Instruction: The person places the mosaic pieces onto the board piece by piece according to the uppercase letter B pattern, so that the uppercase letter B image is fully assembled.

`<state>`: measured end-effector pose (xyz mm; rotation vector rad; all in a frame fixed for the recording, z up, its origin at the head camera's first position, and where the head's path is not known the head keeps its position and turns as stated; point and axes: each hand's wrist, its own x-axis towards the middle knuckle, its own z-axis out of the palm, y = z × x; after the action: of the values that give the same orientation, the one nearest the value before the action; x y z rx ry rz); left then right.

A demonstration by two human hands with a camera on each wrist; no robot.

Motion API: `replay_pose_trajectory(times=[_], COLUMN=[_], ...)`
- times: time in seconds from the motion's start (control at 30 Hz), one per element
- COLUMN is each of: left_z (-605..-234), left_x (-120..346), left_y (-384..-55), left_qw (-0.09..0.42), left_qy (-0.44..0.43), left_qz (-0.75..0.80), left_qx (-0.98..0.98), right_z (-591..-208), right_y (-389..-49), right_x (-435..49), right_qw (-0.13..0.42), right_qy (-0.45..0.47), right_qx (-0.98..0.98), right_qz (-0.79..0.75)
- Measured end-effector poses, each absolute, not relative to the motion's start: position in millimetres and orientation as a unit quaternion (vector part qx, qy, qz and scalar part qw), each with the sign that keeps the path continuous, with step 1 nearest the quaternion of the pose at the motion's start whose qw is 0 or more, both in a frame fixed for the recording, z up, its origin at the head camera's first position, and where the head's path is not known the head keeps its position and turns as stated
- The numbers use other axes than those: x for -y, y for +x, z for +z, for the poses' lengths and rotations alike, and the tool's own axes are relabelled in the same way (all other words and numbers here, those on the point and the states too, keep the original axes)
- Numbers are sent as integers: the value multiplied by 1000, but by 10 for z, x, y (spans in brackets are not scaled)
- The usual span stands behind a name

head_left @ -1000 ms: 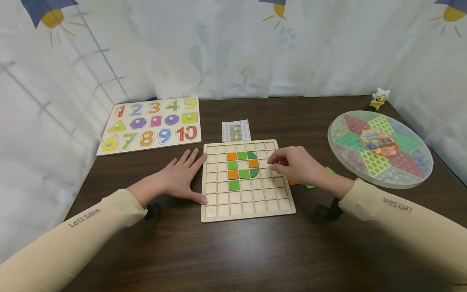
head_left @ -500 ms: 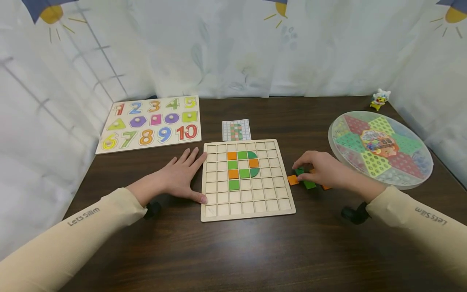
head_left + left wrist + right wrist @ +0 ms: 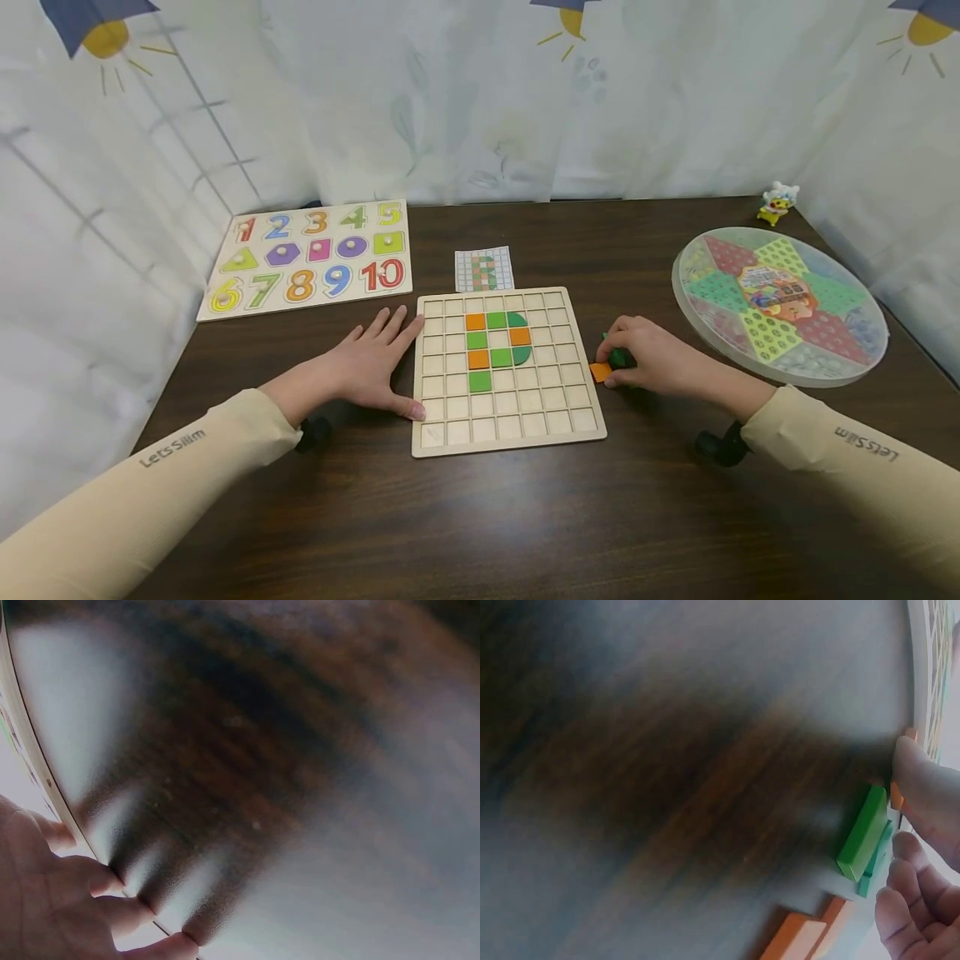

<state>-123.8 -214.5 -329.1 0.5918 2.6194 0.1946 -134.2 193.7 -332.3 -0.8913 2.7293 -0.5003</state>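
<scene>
My left hand lies spread at the left edge of a wooden grid board, thumb and fingertips on its frame. In the left wrist view, the fingers reach along the board's edge. Several orange, green and dark green tiles sit in the board's squares, among them an orange square and a rounded dark green piece. Right of the board my right hand pinches a loose orange square tile between thumb and index finger. Partly under that hand lie dark green pieces and a green tile.
A printed pattern card lies behind the board. Back left is a number and shape puzzle. A round Chinese checkers set and a small figurine stand at right. More orange tiles lie beside the right hand.
The right hand has gone from the board's right side out to the loose tiles, then shifted slightly left and down onto the orange tile. The left hand stays in place.
</scene>
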Motion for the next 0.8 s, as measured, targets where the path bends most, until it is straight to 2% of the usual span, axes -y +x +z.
replay_pose_trajectory(times=[0.33,0.8], left_z=[-3273,-3283], left_x=[2143,2139], left_y=[-1236,-1234], left_qw=[223,227], left_qy=[213,213], left_qz=[67,67], left_qx=[-949,-948], right_z=[-3154,-3208], right_y=[-1309,-1280], right_x=[-1790,-1200], right_qw=[103,151], right_qy=[-268,-266], right_qx=[-932,-903], right_qz=[-220,-302])
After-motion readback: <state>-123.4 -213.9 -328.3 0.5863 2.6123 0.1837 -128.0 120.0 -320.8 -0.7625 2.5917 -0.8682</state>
